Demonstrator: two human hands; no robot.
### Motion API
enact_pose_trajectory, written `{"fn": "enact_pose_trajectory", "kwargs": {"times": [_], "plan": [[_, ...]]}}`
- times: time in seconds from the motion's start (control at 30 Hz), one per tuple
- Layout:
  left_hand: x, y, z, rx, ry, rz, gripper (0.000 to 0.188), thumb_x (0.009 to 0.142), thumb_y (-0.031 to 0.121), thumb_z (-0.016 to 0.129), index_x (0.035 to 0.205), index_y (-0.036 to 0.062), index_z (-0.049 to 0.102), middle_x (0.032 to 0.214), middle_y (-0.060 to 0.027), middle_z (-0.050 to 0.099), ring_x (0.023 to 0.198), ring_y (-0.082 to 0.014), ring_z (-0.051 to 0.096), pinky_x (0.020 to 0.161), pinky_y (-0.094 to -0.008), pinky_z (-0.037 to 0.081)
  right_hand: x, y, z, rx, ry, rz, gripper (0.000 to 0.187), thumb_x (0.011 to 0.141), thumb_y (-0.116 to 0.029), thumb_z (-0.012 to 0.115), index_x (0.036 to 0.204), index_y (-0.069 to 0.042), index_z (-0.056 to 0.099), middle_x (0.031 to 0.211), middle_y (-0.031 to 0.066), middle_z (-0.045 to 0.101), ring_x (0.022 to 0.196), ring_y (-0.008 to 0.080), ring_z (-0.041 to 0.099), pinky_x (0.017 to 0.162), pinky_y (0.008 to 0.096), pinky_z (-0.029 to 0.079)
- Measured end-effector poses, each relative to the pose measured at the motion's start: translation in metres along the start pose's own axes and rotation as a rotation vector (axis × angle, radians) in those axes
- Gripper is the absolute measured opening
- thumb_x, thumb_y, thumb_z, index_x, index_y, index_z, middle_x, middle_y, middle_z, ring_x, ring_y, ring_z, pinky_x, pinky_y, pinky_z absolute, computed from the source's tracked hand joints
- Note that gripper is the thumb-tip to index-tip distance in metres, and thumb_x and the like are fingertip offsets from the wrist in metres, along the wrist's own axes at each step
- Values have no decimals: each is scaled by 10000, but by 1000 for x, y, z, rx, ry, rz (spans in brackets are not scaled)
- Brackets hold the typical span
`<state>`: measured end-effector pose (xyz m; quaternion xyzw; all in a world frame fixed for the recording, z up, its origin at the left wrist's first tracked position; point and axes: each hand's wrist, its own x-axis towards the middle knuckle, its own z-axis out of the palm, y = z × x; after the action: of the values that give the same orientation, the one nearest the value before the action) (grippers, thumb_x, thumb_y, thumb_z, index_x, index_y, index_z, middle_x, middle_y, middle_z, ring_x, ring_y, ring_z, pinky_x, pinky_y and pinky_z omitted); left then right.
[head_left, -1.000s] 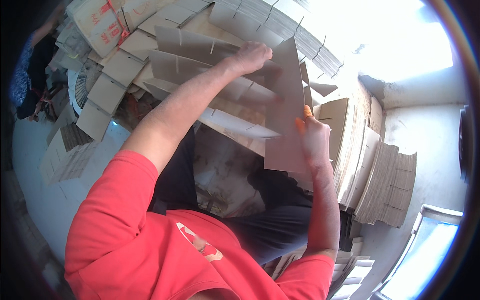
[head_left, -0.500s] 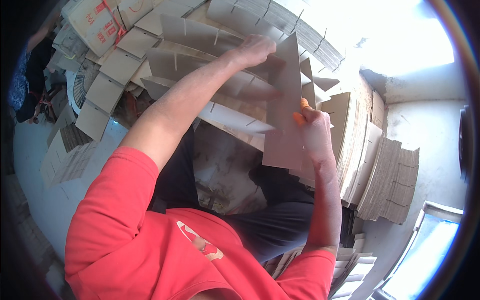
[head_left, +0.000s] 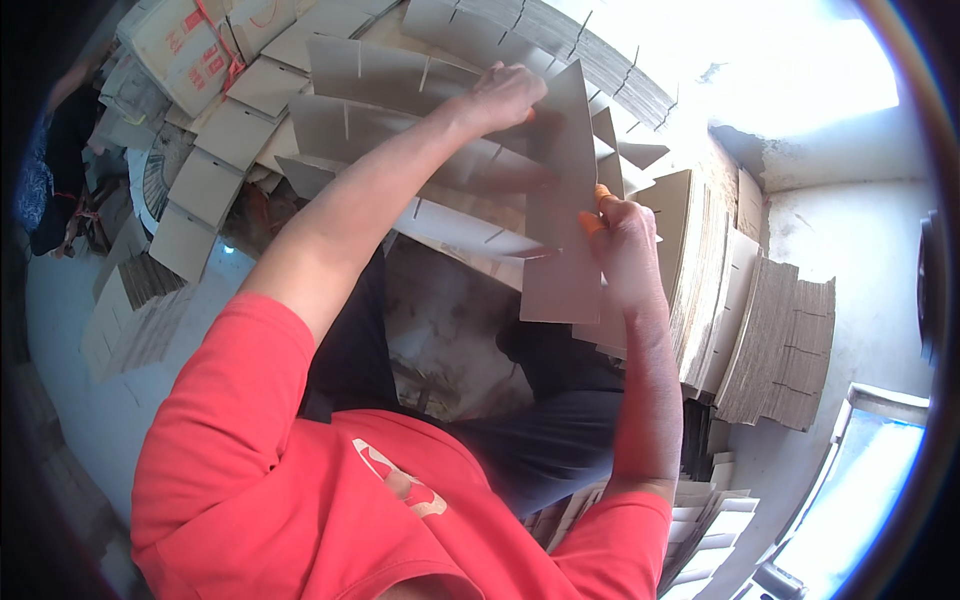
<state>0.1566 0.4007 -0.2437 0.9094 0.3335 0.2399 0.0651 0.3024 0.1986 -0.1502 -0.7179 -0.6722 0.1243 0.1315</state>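
A crosswise cardboard divider sheet [head_left: 562, 225] stands upright over several long slotted cardboard strips [head_left: 375, 125], which run side by side on edge. My right hand [head_left: 626, 240] grips the sheet's right edge between thumb and fingers, with orange finger covers on. At the far part of the sheet, my left hand [head_left: 508, 97] is closed at the top of a long strip, close to where it meets the sheet. A bit of orange shows at its fingertips too. My left fingers partly hide what they pinch, and the slots where sheet and strips meet are hidden.
Stacks of slotted cardboard [head_left: 785, 345] stand to the right, with another stack [head_left: 600, 60] along the far side. Flat cardboard pieces [head_left: 235, 135] overlap at the left beside a printed carton [head_left: 185, 55]. Another person [head_left: 60, 170] is at the far left. Assembled dividers [head_left: 705, 540] lie lower right.
Both hands keep their hold on the cardboard. The sheet and strips sit slightly further left and up in the picture, as do the surroundings; little else differs.
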Motion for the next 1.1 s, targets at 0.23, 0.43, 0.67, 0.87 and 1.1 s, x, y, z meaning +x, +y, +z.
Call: {"fn": "enact_pose_trajectory", "kwargs": {"times": [0.23,0.43,0.67,0.87,1.1], "plan": [[-65,61,-33,66,-154,106,80,750,90,644,808,37,627,793,-135,654,880,-312,621,767,-424,486,-1,-4,5,-1,86,64,200,816,-55,617,978,59,643,824,222,647,777,359,644,681,429,495],[-70,52,-18,-199,-27,44,66,722,-11,563,701,29,610,713,-157,624,758,-328,631,680,-426,501,-10,-1,8,-21,141,5,170,803,-3,594,953,63,639,828,221,650,764,363,647,678,407,506],[-61,47,-13,-211,-47,14,44,719,7,576,717,23,617,705,-168,617,758,-332,636,675,-430,500,1,10,7,109,194,1,262,790,12,603,1046,44,652,772,244,625,686,361,641,630,379,495],[-60,46,-14,-223,-68,22,22,714,4,575,698,5,591,691,-184,606,748,-348,629,666,-438,495,-2,14,11,169,192,-1,262,792,-7,634,1049,40,660,717,211,631,591,302,614,603,347,484],[-57,46,-12,-205,-109,4,18,706,-9,571,703,-4,588,710,-191,610,754,-358,628,660,-446,491,2,20,19,296,178,-29,324,786,32,656,1109,25,658,580,0,530,533,39,464,514,220,412]]}}
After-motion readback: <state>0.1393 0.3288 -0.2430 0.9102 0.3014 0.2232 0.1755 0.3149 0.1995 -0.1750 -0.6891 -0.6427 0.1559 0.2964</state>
